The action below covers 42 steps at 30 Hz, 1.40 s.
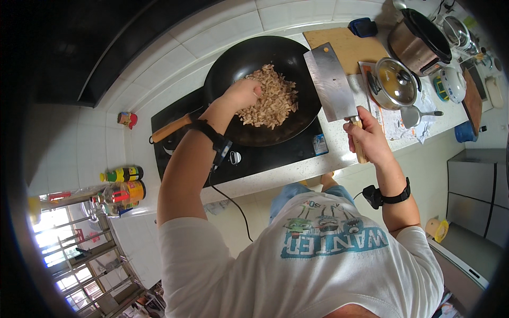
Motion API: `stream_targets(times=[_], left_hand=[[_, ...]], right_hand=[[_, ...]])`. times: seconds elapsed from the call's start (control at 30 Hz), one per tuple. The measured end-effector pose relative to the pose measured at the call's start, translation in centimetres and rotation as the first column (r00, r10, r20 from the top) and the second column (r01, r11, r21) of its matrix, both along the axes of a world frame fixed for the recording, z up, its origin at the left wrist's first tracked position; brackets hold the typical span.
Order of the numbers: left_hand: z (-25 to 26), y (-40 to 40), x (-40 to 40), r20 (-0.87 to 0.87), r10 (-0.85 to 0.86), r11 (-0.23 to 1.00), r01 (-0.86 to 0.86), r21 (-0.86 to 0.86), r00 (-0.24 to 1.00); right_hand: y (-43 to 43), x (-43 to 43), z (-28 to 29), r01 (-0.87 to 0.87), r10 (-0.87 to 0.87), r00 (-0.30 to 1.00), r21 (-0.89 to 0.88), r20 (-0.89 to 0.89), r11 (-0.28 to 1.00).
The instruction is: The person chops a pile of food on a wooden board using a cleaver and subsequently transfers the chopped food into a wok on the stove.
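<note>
A large black wok (274, 51) with a wooden handle stands on the black cooktop (258, 159). Chopped pale brown food pieces (278, 99) are heaped in it. My left hand (244, 94) is inside the wok on the heap, its fingers curled; whether they hold any pieces cannot be told. My right hand (368, 137) grips the wooden handle of a cleaver (331, 81) over the counter, to the right of the wok. The cleaver's broad blade points up and away, its upper part beside the wok's right rim.
A wooden cutting board (346, 49), a glass-lidded pot (393, 83), a spatula (415, 116) and a rice cooker (419, 43) stand or lie right of the wok. Bottles (123, 192) stand at the left. A cable (234, 202) hangs from my left wrist strap.
</note>
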<state>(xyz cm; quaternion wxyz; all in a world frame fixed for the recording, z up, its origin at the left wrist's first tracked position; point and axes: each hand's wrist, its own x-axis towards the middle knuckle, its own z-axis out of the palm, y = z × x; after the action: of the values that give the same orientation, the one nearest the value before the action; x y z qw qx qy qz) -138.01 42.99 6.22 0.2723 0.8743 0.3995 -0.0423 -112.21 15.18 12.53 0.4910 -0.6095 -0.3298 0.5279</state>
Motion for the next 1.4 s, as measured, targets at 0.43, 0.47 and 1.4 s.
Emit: stream_targets(times=[0.43, 0.47, 1.4], left_hand=[[1.1, 1.7, -0.3, -0.075, -0.12, 0.975, 0.132, 0.178, 0.99], [1.3, 2.7, -1.1, 0.031, 0.009, 0.999, -0.008, -0.032, 0.999], [6.4, 2.4, 1.5, 0.397, 0.433, 0.754, -0.084, -0.652, 0.809]], right_hand=[[-1.0, 0.7, -0.4, 0.014, -0.014, 1.0, -0.015, 0.021, 1.0], [-1.0, 0.6, -0.4, 0.007, -0.007, 1.0, -0.012, 0.017, 1.0], [-3.1, 2.7, 0.1, 0.07, -0.069, 0.997, -0.062, 0.02, 0.996]])
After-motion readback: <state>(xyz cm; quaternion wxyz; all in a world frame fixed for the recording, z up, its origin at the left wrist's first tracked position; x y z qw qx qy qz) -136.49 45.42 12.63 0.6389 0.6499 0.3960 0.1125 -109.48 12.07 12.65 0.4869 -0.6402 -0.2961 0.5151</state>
